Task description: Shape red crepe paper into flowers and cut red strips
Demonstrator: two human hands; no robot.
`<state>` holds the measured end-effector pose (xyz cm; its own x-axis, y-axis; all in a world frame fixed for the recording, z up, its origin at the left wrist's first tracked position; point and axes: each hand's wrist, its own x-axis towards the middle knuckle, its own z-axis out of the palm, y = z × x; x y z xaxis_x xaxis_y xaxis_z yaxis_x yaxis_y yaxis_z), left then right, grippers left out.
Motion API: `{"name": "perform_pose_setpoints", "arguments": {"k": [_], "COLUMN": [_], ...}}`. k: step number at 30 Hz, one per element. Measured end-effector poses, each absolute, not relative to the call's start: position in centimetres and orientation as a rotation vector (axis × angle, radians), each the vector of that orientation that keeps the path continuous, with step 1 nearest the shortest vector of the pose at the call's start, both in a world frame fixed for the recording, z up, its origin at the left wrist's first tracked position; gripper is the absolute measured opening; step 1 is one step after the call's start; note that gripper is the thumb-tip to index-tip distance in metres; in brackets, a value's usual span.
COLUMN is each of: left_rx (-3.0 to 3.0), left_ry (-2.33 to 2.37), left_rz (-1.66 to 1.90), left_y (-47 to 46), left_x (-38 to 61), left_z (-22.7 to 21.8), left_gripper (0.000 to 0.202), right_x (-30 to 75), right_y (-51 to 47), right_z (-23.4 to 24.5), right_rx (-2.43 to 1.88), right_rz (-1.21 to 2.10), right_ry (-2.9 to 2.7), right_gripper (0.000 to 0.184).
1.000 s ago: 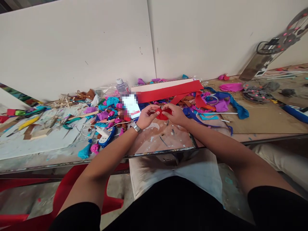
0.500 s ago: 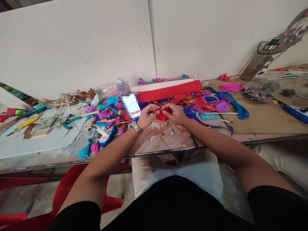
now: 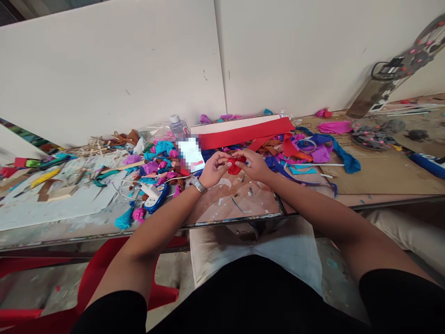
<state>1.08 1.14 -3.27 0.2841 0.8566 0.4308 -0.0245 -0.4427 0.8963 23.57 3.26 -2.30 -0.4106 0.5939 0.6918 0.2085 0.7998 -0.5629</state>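
Observation:
My left hand (image 3: 214,168) and my right hand (image 3: 253,165) meet over the middle of the table, fingers pinched on a small red piece of fabric (image 3: 236,164) bunched between them. A watch sits on my left wrist (image 3: 199,185). Just behind the hands lies a long red and white strip (image 3: 243,130). Small pink and purple rolled fabric buds (image 3: 160,170) lie scattered to the left of my left hand.
The paint-stained table (image 3: 239,202) is heaped with blue, pink and purple fabric scraps (image 3: 313,148). A plastic bottle (image 3: 177,125) stands at the back, a blue and white tool (image 3: 155,197) lies left. A red plastic chair (image 3: 100,273) stands lower left. Brown cardboard (image 3: 385,171) covers the right side.
The red fabric has been gathered tighter between my fingers and looks smaller. My hands stay in nearly the same place.

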Motion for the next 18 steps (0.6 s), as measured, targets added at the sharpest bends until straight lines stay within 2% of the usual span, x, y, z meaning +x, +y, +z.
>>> {"name": "perform_pose_setpoints", "arguments": {"k": [7,18], "left_rx": [1.696,1.732], "left_ry": [0.673,0.745], "left_rz": [1.274,1.217], "left_y": [1.18,1.1], "left_x": [1.15,1.2], "left_z": [-3.38,-3.23], "left_gripper": [0.05,0.057], "right_x": [23.68,23.34], "right_y": [3.65,3.25], "right_z": [-2.52,-2.22], "right_rx": [-0.545,-0.563], "right_rz": [0.386,0.43], "right_ry": [-2.061,-1.987], "right_gripper": [0.049,0.049]}}
